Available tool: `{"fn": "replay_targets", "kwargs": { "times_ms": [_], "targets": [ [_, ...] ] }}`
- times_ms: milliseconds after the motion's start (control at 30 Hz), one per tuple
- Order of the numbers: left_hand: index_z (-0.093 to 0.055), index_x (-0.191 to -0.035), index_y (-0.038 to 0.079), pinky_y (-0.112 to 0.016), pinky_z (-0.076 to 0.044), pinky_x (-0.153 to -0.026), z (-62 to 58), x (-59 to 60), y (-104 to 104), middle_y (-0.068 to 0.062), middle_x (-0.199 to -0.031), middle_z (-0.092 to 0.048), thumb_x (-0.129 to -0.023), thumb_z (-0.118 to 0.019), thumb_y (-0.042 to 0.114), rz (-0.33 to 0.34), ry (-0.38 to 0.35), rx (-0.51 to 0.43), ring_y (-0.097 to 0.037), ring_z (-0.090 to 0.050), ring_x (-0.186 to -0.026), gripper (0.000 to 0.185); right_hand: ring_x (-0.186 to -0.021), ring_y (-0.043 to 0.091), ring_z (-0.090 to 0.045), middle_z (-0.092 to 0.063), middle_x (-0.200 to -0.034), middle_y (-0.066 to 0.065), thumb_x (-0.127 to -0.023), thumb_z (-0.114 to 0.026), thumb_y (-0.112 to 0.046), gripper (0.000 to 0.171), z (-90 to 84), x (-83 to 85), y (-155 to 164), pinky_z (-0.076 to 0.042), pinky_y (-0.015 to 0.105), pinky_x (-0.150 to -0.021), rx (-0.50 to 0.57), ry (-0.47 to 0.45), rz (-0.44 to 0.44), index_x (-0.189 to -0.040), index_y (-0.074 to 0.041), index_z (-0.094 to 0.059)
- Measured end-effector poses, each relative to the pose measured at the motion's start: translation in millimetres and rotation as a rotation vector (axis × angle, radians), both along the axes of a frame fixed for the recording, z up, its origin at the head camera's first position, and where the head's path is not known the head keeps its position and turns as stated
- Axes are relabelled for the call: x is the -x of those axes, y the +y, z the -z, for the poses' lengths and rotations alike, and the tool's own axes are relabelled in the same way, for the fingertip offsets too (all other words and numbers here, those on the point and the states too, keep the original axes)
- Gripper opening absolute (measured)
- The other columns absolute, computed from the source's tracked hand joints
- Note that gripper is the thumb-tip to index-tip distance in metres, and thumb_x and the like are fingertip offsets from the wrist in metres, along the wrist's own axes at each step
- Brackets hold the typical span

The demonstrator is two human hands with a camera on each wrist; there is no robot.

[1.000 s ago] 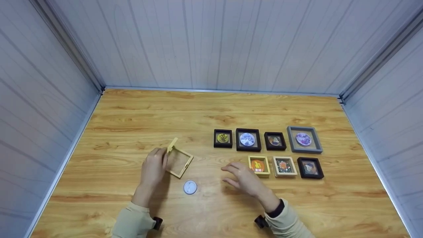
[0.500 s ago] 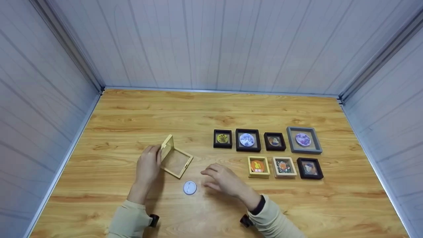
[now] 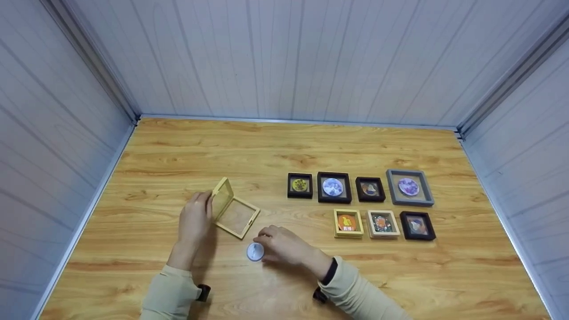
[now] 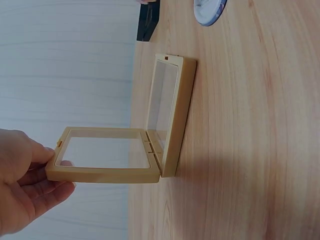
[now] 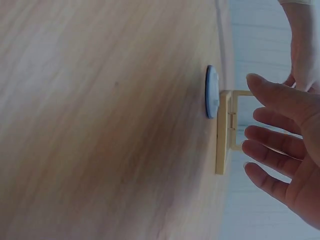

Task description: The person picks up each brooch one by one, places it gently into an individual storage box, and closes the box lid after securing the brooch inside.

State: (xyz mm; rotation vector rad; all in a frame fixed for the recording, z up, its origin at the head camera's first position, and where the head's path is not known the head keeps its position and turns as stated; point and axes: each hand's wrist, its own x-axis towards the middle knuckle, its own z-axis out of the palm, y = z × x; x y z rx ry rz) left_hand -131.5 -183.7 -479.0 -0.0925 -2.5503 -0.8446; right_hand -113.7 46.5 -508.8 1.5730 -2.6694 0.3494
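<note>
Fingers of the left hand [image 3: 194, 218] pinch the raised lid of the frame [image 3: 234, 216]; right hand [image 3: 284, 246], fingers relaxed and spread, hovers just beside the badge [image 3: 255, 251].

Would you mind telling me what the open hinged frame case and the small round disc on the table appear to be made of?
The open frame case looks like matte tan plastic: smooth moulded edges, small clasp tab and hinge. Its panes seem to be thin clear film or plastic, since the wall and the table show through. The round disc is pale with a bluish rim; it looks like a glossy badge, perhaps metal or plastic, but that is uncertain.
</note>
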Motion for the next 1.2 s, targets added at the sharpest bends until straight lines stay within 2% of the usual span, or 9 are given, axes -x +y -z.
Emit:
{"fn": "replay_targets", "kwargs": {
  "times_ms": [300,433,767,900,1067,1200],
  "targets": [
    [-0.062,-0.094,-0.012,-0.045,-0.048,-0.065,1.6,1.7,-1.1,-0.02,-0.081,-0.059,-0.084,-0.055,0.0,0.018,0.028,-0.004,-0.034,-0.058,-0.074,0.017,-0.096,0.014,-0.051,-0.056,-0.107,0.002,-0.07,-0.072,-0.034,0.05,5.0,0.3,-11.2,-0.042,0.024,-0.078,-0.077,-0.037,-0.033,-0.112,-0.011,-0.059],
    [-0.062,-0.094,-0.012,-0.044,-0.048,-0.064,1.3,1.2,-0.9,-0.02,-0.081,-0.059,-0.084,-0.055,-0.001,0.021,0.037,0.004,-0.034,-0.058,-0.075,0.016,-0.095,0.013,-0.05,-0.055,-0.106,0.001,-0.069,-0.072,-0.032,0.046,8.1,-0.1,-14.3,-0.041,0.023,-0.074,-0.084,-0.042,-0.058,-0.109,-0.013,-0.059],
    [-0.062,-0.093,-0.012,-0.044,-0.048,-0.065,1.5,1.3,-0.5,-0.02,-0.081,-0.06,-0.084,-0.055,0.0,0.025,0.053,0.006,-0.034,-0.058,-0.076,0.016,-0.089,0.012,-0.051,-0.057,-0.103,-0.001,-0.073,-0.069,-0.03,0.031,12.7,0.0,-20.7,-0.042,0.022,-0.07,-0.114,0.021,-0.098,-0.1,-0.016,-0.064],
    [-0.062,-0.092,-0.011,-0.044,-0.048,-0.065,1.7,1.3,-0.4,-0.02,-0.081,-0.06,-0.084,-0.056,0.0,0.02,0.057,0.007,-0.034,-0.058,-0.076,0.015,-0.082,0.012,-0.051,-0.058,-0.095,-0.002,-0.073,-0.069,-0.027,0.023,13.6,-0.3,-21.9,-0.041,0.02,-0.065,-0.106,0.067,-0.107,-0.093,-0.016,-0.066],
    [-0.062,-0.093,-0.011,-0.044,-0.048,-0.066,1.8,1.3,-0.3,-0.02,-0.081,-0.06,-0.083,-0.055,-0.001,0.016,0.052,0.006,-0.034,-0.058,-0.076,0.016,-0.071,0.012,-0.05,-0.056,-0.082,-0.002,-0.078,-0.062,-0.021,0.009,14.8,-3.4,-23.5,-0.041,0.021,-0.06,-0.114,0.156,-0.11,-0.082,-0.014,-0.065],
    [-0.062,-0.094,-0.011,-0.044,-0.048,-0.066,1.6,1.1,0.0,-0.02,-0.082,-0.06,-0.084,-0.055,-0.001,0.016,0.039,0.001,-0.034,-0.058,-0.076,0.016,-0.067,0.013,-0.05,-0.056,-0.075,-0.002,-0.079,-0.058,-0.019,0.009,12.8,-6.2,-23.1,-0.042,0.023,-0.06,-0.128,0.202,-0.119,-0.075,-0.013,-0.064]
  ]
}}
